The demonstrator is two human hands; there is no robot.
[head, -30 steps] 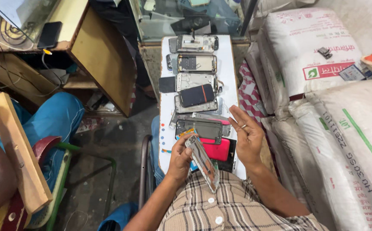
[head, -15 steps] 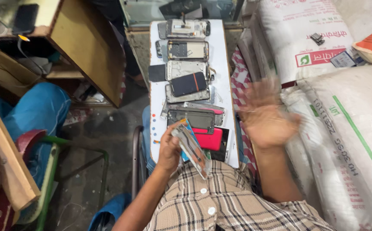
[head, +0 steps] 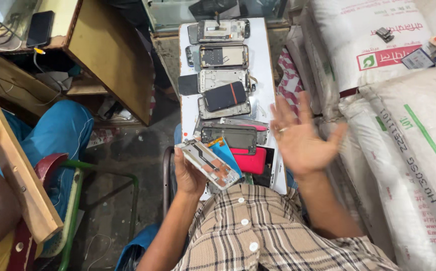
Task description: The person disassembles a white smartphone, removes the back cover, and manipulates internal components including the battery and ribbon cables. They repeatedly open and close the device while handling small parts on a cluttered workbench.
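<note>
Head view, looking straight down over a checked shirt (head: 258, 231). Left hand (head: 190, 173) is closed around a stripped phone frame (head: 208, 163), a pale, silver-edged piece with orange and dark parts showing on its exposed inner face. The frame lies tilted across the palm, its far end pointing toward the lower right, and it is held just above the near end of the tabletop. A blue panel (head: 225, 153) sits directly behind the frame; whether the hand also grips it cannot be told.

Right hand (head: 300, 138) is fully open, palm up, fingers spread and empty. It hangs over the right edge of the tabletop, well apart from the held frame. A ring shows on one finger. The fingers are slightly blurred.

White tabletop (head: 265, 60) is narrow and runs away from the person. It carries a row of dismantled phones: several bare metal frames (head: 223, 55) at the far end, then a dark phone with an orange stripe (head: 224, 95) lying on another frame, then a dark-screened phone (head: 230, 138) near the hands, and a red cover (head: 250, 160) just beside the held frame.

Right of the tabletop, large white woven sacks (head: 408, 150) are stacked, with a small dark part (head: 384, 34) lying on the upper one. Left of it stands a wooden cabinet (head: 112, 55) with a black phone (head: 40, 27) on its top, cable attached. A blue-clothed leg (head: 59, 135) and a green-framed seat (head: 75, 195) occupy the lower left.
</note>
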